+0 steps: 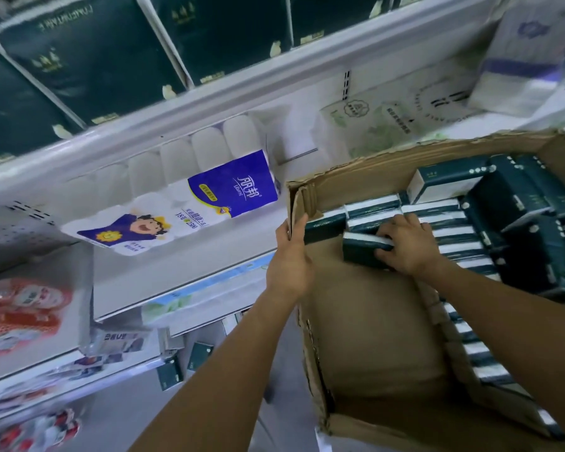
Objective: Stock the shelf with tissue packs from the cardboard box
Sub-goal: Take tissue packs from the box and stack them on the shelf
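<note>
Shelves (183,102) at left carry white rolls (177,190). Left hand (289,259) fingers grip the box (372,321) corner; right hand (408,246) fingers hold one pack (361,252) inside the box; lower shelves are blurred

Toilet roll pack (190,203): the blue label panel (234,184) carries the brand 丽邦 in white characters; the Latin line beneath appears to read "Libang". White area below the panel: numerals 18 and 250, printed sideways to the camera. Dark green packs (88,57) on the upper shelf (242,89): gold lettering, inverted and blurred, not legible. Cream pack (405,115): round emblem and dark print, not legible. Dark green tissue packs (509,203) in the cardboard box (372,177): pale print, too small to read
</note>
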